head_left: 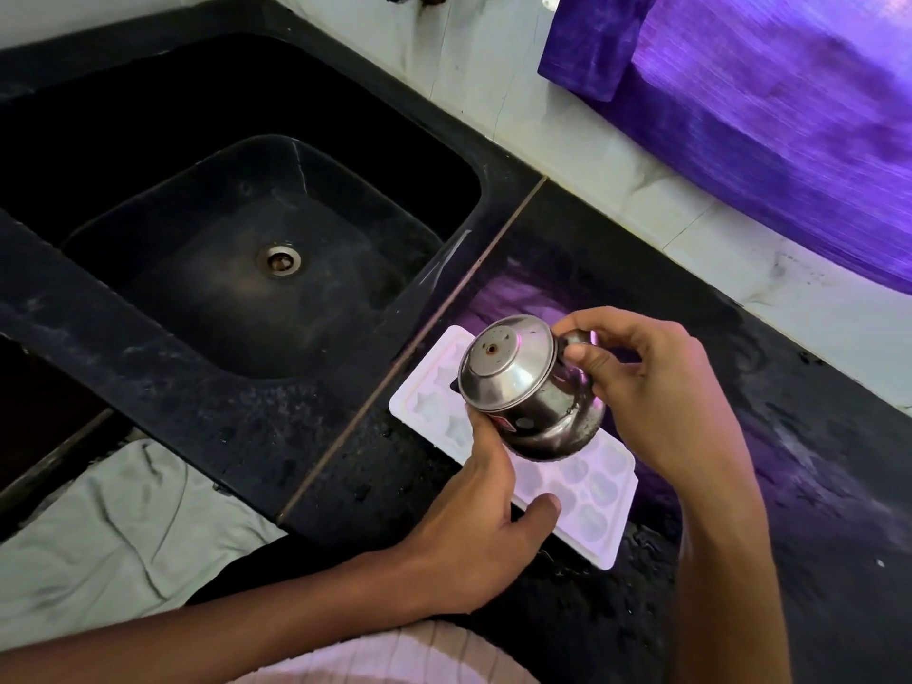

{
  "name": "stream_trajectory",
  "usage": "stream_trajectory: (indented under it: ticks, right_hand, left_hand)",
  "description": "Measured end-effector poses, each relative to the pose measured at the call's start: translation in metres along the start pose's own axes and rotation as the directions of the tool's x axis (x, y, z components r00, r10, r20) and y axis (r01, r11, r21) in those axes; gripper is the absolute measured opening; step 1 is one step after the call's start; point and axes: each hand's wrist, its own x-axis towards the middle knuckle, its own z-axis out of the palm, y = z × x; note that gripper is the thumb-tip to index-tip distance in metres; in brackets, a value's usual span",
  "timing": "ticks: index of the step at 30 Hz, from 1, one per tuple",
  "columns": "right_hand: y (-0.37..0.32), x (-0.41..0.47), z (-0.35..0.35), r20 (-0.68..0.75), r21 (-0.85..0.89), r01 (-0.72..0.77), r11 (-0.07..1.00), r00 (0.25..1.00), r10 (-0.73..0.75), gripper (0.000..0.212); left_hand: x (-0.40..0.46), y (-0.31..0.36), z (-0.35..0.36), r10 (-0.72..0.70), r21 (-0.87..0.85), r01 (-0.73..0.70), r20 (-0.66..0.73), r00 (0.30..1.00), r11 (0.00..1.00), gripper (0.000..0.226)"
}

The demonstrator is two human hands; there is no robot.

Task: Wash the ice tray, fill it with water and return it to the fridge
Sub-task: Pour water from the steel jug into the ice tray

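A white ice tray (582, 478) with star and heart moulds lies flat on the black bench (770, 436), just right of the seam beside the sink (237, 269) and close to the bench's front edge. Above the tray's middle, a small steel kettle (528, 392) is tipped over towards the sink, its lid facing up and left. The right hand (651, 382) pinches the kettle's handle between thumb and curled fingers. The left hand (486, 530) touches the kettle's lower side with its fingertips, thumb stretched out over the tray's near edge. Whether water is running cannot be told. A purple curtain (770, 111) hangs over the bench's back right corner, and a pale cloth (113, 535) lies at the front edge below the sink.
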Motion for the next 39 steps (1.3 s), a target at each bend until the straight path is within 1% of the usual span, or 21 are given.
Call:
stream_trajectory:
  ticks: [3, 8, 14, 25, 32, 39]
  right_hand:
    - [0.001, 0.000, 0.001, -0.001, -0.037, 0.005, 0.999, 1.000, -0.005, 0.023]
    - [-0.001, -0.001, 0.001, 0.006, -0.045, 0.007, 0.999, 1.000, -0.007, 0.020]
    - [-0.004, -0.001, 0.000, 0.023, -0.057, 0.012, 0.998, 1.000, -0.011, 0.023]
    - [-0.008, -0.001, -0.003, 0.032, -0.057, 0.009, 0.998, 0.999, -0.007, 0.024]
    - [-0.005, -0.002, -0.003, 0.024, -0.053, 0.026, 0.998, 0.999, -0.025, 0.024]
    - [0.000, -0.001, -0.005, 0.015, 0.002, 0.023, 1.000, 1.000, -0.023, 0.018]
  left_hand:
    - [0.000, -0.002, 0.002, -0.031, 0.007, 0.031, 0.017, 0.999, 0.999, 0.094]
    - [0.001, -0.004, 0.003, -0.053, -0.007, 0.053, 0.024, 0.998, 0.999, 0.096]
    - [0.002, -0.013, 0.005, -0.070, -0.005, 0.070, 0.032, 0.997, 0.998, 0.102]
    - [0.002, -0.011, 0.005, -0.071, 0.008, 0.071, 0.034, 0.997, 0.997, 0.099]
    - [0.003, -0.008, 0.005, -0.067, -0.017, 0.068, 0.041, 0.997, 0.998, 0.095]
    - [0.000, -0.001, 0.004, -0.059, 0.065, 0.055, 0.047, 0.997, 0.996, 0.096]
